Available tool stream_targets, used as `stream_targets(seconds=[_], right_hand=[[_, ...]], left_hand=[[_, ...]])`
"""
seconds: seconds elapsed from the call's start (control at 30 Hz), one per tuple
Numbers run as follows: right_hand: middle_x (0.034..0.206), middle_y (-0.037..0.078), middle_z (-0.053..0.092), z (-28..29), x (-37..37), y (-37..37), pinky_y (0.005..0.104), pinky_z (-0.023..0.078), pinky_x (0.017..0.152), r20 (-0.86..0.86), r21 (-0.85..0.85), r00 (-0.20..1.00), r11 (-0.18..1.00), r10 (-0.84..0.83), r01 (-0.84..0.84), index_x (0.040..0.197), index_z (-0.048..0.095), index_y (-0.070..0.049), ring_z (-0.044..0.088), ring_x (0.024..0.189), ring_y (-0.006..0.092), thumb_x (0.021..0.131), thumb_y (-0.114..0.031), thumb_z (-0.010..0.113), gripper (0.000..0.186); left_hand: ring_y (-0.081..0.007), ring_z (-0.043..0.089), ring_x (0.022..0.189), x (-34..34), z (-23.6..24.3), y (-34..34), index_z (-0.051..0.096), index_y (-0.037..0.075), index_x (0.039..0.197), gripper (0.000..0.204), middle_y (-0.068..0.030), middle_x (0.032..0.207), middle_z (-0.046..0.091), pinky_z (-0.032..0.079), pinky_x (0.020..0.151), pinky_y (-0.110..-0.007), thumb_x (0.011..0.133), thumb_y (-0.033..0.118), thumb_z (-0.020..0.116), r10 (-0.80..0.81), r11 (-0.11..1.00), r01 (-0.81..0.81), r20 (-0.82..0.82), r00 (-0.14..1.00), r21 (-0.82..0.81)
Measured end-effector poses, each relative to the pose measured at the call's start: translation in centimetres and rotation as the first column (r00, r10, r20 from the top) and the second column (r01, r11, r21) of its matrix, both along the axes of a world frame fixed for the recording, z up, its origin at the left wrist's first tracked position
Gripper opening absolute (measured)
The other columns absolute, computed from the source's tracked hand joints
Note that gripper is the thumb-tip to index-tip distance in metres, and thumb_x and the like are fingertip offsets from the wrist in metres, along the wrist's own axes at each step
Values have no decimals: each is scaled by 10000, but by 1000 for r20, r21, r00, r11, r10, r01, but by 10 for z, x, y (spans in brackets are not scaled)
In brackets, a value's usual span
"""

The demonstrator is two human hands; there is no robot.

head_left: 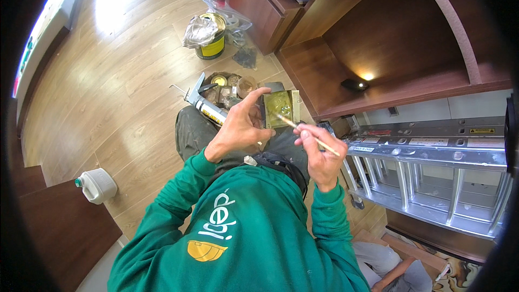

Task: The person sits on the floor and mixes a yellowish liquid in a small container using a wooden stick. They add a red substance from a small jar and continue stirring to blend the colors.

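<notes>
My right hand (321,154) grips a thin paintbrush (324,145) with a pale wooden handle. Its bristle end points to the left, over a flat, square, olive-yellow panel (278,103) with a glossy patch. To the left of the panel, my left hand (238,127) holds nothing; its thumb and index finger are stretched apart in a C shape. A caulking gun (211,109) with a white cartridge lies just left of that hand. Beyond it sits a cluster of small tins and jars, with a clear cup (246,85) among them.
On the floor ahead stands a yellow-labelled bucket (212,48) with crumpled plastic over it. A brown cabinet (378,48) rises at the right, above a metal ladder (421,146) on its side. At left is a white jug (97,186). Another person's arm (393,273) shows at lower right.
</notes>
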State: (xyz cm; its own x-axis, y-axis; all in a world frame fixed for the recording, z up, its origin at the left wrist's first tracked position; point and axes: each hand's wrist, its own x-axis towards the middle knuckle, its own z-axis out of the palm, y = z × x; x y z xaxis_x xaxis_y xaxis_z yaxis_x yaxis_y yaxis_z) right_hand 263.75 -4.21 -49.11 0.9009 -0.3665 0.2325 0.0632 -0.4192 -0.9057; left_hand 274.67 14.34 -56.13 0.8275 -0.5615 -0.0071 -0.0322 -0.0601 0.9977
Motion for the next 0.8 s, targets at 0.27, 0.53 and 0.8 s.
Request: stream_targets(seconds=[0.27, 0.53, 0.8], right_hand=[[856, 105, 761, 2, 0, 2, 288, 565, 653, 7, -117, 1000, 993, 30, -29, 970, 753, 16, 724, 714, 160, 924, -39, 657, 119], [869, 121, 766, 0, 9, 0, 305, 570, 670, 1, -173, 998, 983, 66, -65, 989, 754, 2, 739, 740, 199, 916, -52, 677, 119], [871, 125, 754, 4, 16, 1, 294, 567, 670, 30, -260, 996, 963, 82, -71, 1000, 746, 31, 716, 728, 180, 923, -35, 663, 131]], left_hand=[[-116, 579, 629, -1, -9, -1, 437, 76, 1474, 889, -43, 694, 613, 470, 585, -286, 680, 65, 838, 70, 996, -71, -23, 997, -61], [-114, 577, 626, 3, -12, -4, 439, 71, 1473, 896, -42, 675, 610, 469, 591, -280, 670, 74, 836, 123, 991, -124, -25, 992, -52], [-115, 641, 798, 5, -8, -5, 436, 54, 1481, 896, -65, 1007, 657, 525, 668, -266, 679, 6, 833, 123, 992, -123, -13, 992, 7]])
